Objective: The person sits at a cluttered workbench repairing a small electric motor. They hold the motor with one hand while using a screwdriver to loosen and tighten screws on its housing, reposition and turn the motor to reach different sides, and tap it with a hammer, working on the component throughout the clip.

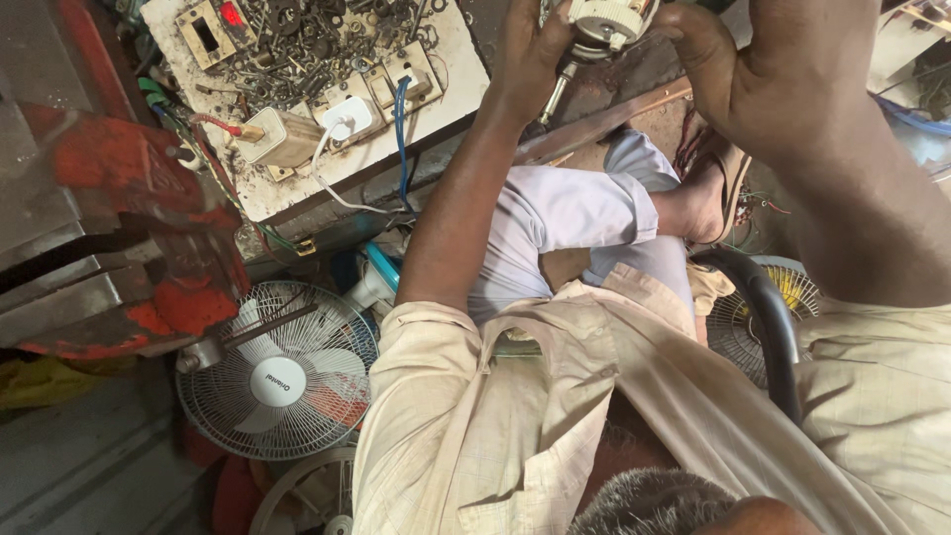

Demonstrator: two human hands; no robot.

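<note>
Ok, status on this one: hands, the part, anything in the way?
Left hand and right hand both gripping white round fan part, metal shaft hanging below. Nothing in the way.

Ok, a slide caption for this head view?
Left hand and right hand grip a small white motor part above a cluttered workbench.

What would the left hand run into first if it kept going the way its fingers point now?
The left hand already grips a white round motor part from its side, fingers pointing up-frame. Straight on, it would meet that part first; the picture's top edge cuts off anything beyond, and depth is hard to judge.
</note>
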